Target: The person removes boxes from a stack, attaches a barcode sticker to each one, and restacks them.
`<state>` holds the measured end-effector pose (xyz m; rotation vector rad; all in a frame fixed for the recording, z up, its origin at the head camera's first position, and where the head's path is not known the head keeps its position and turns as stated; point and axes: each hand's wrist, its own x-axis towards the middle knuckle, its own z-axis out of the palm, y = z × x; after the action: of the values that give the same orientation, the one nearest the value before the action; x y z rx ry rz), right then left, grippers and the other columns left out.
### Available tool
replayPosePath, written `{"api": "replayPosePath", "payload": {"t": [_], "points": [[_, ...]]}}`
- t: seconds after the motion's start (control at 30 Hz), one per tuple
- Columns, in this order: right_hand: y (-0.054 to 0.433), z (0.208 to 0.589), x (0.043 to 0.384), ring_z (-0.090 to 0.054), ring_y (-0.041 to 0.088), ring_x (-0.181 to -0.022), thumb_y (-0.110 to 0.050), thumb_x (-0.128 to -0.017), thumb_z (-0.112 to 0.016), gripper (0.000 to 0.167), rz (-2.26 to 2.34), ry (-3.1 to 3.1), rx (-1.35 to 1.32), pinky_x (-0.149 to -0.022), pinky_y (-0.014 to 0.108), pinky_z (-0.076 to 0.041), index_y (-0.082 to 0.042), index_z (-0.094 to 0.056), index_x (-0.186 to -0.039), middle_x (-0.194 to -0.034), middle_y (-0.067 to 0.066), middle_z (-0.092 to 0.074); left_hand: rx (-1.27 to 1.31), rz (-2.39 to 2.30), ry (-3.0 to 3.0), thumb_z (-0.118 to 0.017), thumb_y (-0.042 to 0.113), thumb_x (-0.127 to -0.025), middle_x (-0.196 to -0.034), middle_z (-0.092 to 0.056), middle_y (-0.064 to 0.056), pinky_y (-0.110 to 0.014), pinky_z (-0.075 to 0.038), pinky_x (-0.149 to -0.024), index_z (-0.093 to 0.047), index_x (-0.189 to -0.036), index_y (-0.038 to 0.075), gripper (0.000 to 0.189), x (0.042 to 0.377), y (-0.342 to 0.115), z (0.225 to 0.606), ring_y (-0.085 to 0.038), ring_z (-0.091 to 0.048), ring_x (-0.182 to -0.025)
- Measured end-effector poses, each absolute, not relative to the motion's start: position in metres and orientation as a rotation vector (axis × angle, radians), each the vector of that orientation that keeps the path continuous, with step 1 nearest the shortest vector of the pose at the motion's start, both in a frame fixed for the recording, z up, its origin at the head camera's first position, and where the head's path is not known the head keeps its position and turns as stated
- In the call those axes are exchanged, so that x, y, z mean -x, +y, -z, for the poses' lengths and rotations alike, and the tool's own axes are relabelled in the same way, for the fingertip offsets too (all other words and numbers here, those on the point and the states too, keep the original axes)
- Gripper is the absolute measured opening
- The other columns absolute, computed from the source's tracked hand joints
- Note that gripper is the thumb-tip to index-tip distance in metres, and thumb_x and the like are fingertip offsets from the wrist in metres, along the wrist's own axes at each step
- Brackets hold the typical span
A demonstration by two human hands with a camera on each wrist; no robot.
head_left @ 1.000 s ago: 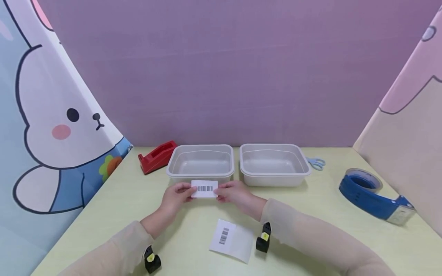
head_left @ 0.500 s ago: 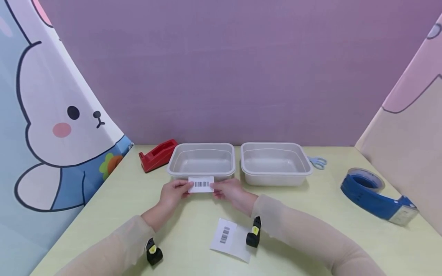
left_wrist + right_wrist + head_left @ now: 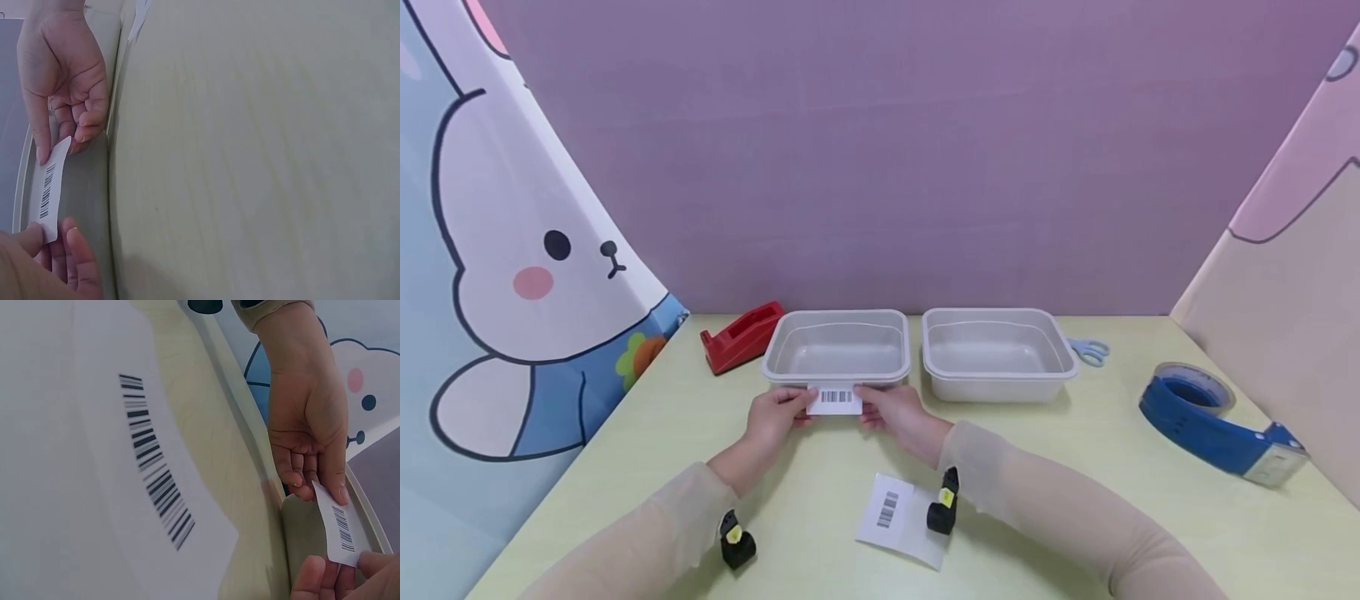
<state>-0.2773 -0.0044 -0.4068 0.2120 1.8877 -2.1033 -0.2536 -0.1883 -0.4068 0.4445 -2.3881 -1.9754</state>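
- Purple wall (image 3: 925,150) fills the upper frame, behind a pale table (image 3: 655,450).
- Centre of the head view: the label (image 3: 835,408), barcode outward, sits before the front wall of the left tub (image 3: 790,377). Whether they touch, I cannot tell.
- Left hand (image 3: 772,414) and right hand (image 3: 901,410) each pinch one end of it between thumb and fingers.
- Over the last second the label has risen and slid slightly left, and now lies roughly centred just below the rim; the work seems to be at careful positioning, with release yet to come.
- Lower centre: a sheet (image 3: 913,537) bearing another barcode.
- Right of centre: the right tub (image 3: 992,390), scissors (image 3: 1090,352) beside it.
- Left of the tubs: a red dispenser (image 3: 743,337); far right, a tape gun (image 3: 1202,437).
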Motion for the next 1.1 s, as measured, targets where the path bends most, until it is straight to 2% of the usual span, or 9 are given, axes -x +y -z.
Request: {"api": "replayPosePath", "payload": {"t": [0.37, 0.53, 0.7, 0.97, 1.1], "points": [[-0.0076, 0.4062, 0.2763, -0.056, 0.009, -0.047, -0.017, -0.088, -0.071, 0.024, 2.142, 1.888, -0.291, -0.049, 0.022, -0.054, 0.005, -0.064, -0.094, -0.06, 0.003, -0.061, -0.508, 2.002, -2.332, -0.067, 0.023, -0.092, -0.081, -0.071, -0.006, -0.021, -0.058, -0.061, -0.067, -0.106, -0.006, 0.032, 0.2587, -0.1874, 0.4064, -0.008, -0.064, -0.061], [-0.0081, 0.4075, 0.2755, -0.055, 0.009, -0.046, -0.018, -0.087, -0.071, 0.021, 2.144, 1.9, -0.303, -0.046, 0.021, -0.052, 0.0, -0.063, -0.081, -0.057, 0.001, -0.059, -0.524, 1.984, -2.344, -0.066, 0.023, -0.093, -0.073, -0.069, -0.003, -0.02, -0.056, -0.057, -0.067, -0.105, -0.005, 0.03, 0.2604, -0.1868, 0.4061, -0.009, -0.064, -0.058], [-0.0091, 0.4077, 0.274, -0.052, 0.008, -0.045, -0.02, -0.087, -0.072, 0.026, 2.14, 1.897, -0.299, -0.044, 0.018, -0.048, -0.007, -0.058, -0.069, -0.053, -0.001, -0.055, -0.546, 1.958, -2.352, -0.066, 0.024, -0.093, -0.073, -0.069, -0.004, -0.02, -0.056, -0.055, -0.067, -0.105, -0.004, 0.031, 0.2592, -0.1866, 0.4047, -0.009, -0.064, -0.055], [-0.0103, 0.4065, 0.2716, -0.049, 0.006, -0.045, -0.02, -0.089, -0.069, 0.028, 2.137, 1.911, -0.296, -0.043, 0.017, -0.044, -0.009, -0.056, -0.067, -0.052, -0.003, -0.053, -0.555, 1.855, -2.392, -0.068, 0.026, -0.091, -0.076, -0.071, -0.011, -0.024, -0.057, -0.054, -0.068, -0.1, -0.004, 0.032, 0.2568, -0.1869, 0.4031, -0.01, -0.064, -0.053], [-0.0108, 0.407, 0.2706, -0.052, 0.007, -0.045, -0.019, -0.089, -0.068, 0.024, 2.138, 1.914, -0.289, -0.043, 0.018, -0.047, -0.007, -0.06, -0.07, -0.053, -0.002, -0.056, -0.549, 1.796, -2.431, -0.068, 0.027, -0.091, -0.078, -0.071, -0.012, -0.025, -0.058, -0.055, -0.069, -0.1, -0.003, 0.032, 0.2564, -0.1876, 0.4037, -0.01, -0.065, -0.053]]}}
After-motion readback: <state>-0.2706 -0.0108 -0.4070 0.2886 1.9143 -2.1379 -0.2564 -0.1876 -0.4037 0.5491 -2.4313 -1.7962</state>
